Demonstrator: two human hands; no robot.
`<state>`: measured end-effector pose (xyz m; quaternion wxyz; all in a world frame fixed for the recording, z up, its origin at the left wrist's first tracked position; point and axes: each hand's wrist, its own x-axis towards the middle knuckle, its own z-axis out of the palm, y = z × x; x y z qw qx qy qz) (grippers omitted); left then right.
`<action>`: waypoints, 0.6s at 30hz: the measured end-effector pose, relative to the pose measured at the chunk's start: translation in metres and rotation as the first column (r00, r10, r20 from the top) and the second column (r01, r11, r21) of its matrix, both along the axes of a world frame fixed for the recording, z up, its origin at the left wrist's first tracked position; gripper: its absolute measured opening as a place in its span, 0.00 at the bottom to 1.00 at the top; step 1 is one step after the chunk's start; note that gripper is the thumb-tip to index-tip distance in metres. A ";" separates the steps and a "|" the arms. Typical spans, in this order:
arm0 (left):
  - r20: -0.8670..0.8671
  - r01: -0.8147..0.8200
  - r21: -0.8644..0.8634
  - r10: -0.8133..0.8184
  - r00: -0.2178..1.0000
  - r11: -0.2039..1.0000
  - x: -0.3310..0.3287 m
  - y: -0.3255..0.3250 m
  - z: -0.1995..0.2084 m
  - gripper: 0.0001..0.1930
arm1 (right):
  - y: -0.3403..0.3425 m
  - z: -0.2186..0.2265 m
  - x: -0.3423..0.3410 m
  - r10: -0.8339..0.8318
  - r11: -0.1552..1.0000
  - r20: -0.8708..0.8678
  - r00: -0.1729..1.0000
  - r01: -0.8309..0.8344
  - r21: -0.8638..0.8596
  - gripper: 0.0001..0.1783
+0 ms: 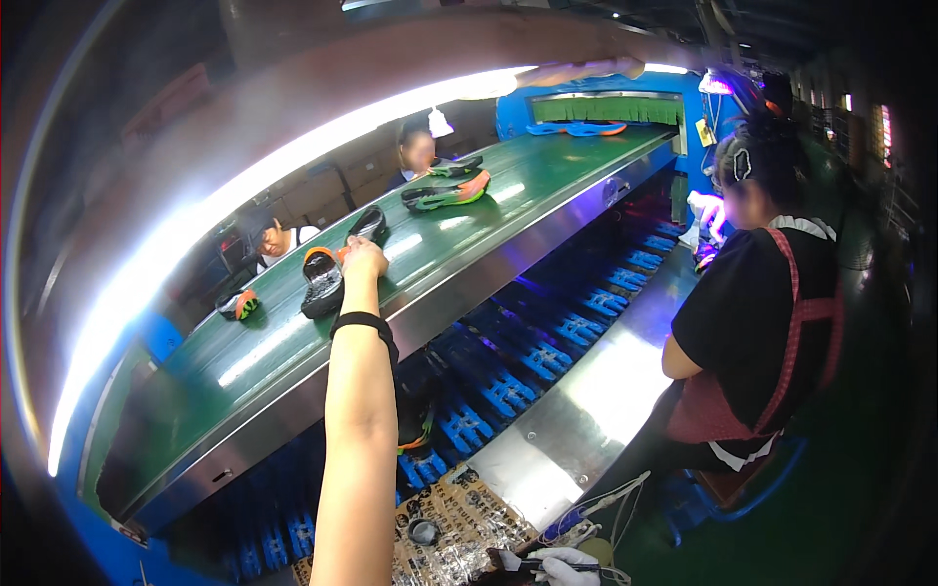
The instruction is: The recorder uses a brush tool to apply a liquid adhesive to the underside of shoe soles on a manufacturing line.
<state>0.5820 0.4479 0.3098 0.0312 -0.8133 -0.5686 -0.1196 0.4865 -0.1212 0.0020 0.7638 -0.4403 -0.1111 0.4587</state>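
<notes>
Green conveyor belt (pixel 440 256) runs slantwise through a dim workshop, from the near left to a green-fringed opening (pixel 606 107) in a blue machine at the far right, with a bright light tube (pixel 362 119) curving above it. The left hand (pixel 365 258) reaches over the belt, a black band (pixel 363 320) around its wrist. Its fingers are bent at the orange end of a dark, glossy shoe sole (pixel 322 283), which lies on the belt toward the left; I cannot tell whether they grip it. Just beyond the hand lies another dark sole (pixel 369 225). Farther right are green-and-orange soles (pixel 447 190), blue ones (pixel 576 128) lie near the opening, and a small dark, green and orange piece (pixel 237 305) is at the left.

At the near right edge, the right hand (pixel 565 568), in a white glove, is beside a dark slender tool (pixel 508 561); its grip is unclear. To its left, a grey cup (pixel 423 531) stands on a patterned brown sheet (pixel 469 518). Blue supports (pixel 508 396) line the space below the belt. One co-worker (pixel 752 322) sits at the right; two people face the belt's far side.
</notes>
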 end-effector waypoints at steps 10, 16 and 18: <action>0.240 -0.108 0.283 0.038 0.970 0.953 0.015 -0.038 -0.008 0.17 | -0.011 0.019 0.009 0.011 0.998 0.100 0.995 -0.004 -0.068 0.10; 0.486 0.198 0.178 -0.261 0.834 0.964 0.075 -0.034 -0.032 0.18 | -0.016 0.026 0.014 -0.057 0.996 0.195 0.979 0.070 -0.058 0.11; 0.498 0.144 0.259 -0.260 0.828 0.955 0.094 -0.024 -0.041 0.19 | -0.018 0.016 0.011 -0.051 0.992 0.114 0.992 0.063 -0.108 0.11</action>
